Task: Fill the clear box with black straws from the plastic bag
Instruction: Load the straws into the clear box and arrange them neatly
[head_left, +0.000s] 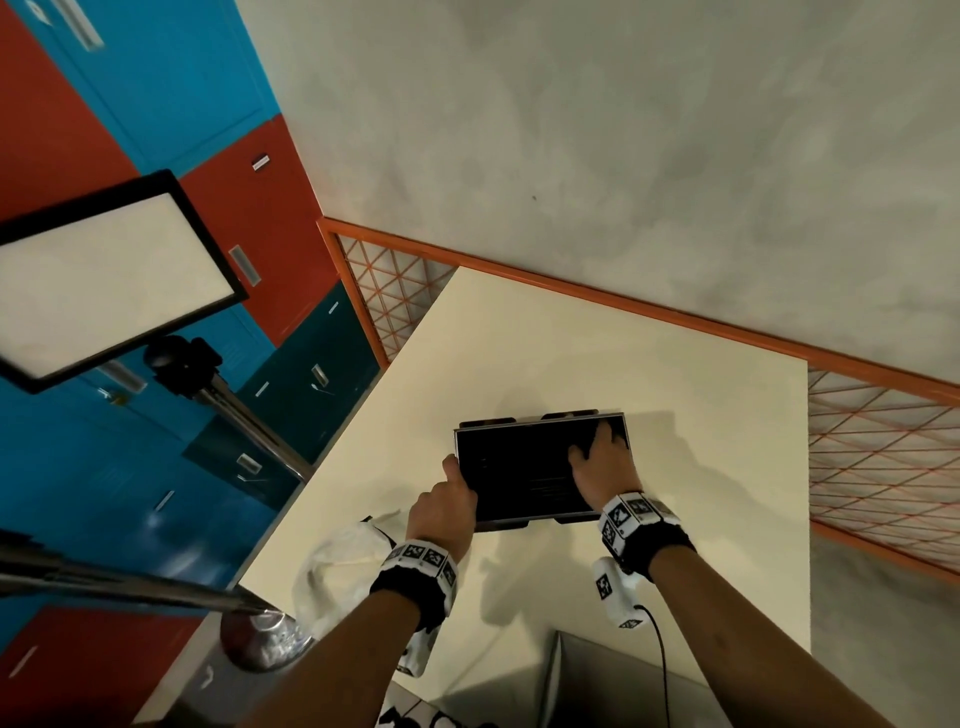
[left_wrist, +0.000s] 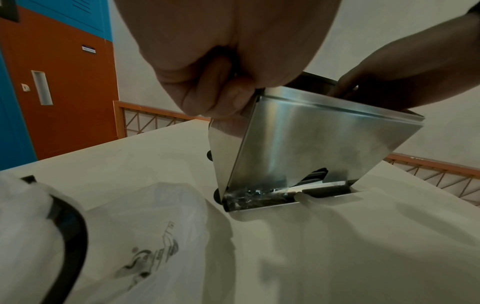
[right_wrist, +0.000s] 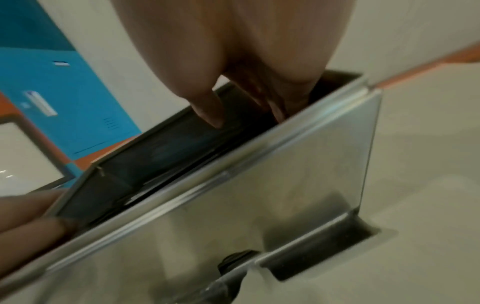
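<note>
The clear box stands on the white table, packed with black straws. My left hand grips the box's left rim, thumb over the edge; in the left wrist view the left hand curls round the top corner of the shiny wall. My right hand lies inside the box at its right end, fingers spread and pressing on the straws. The right wrist view shows the right hand reaching past the wall. A crumpled plastic bag lies near left of the box.
An orange railing with mesh runs along the table's far and right sides. A light panel on a stand is at the left, its round base by the table's near left corner. Blue and red lockers line the left wall.
</note>
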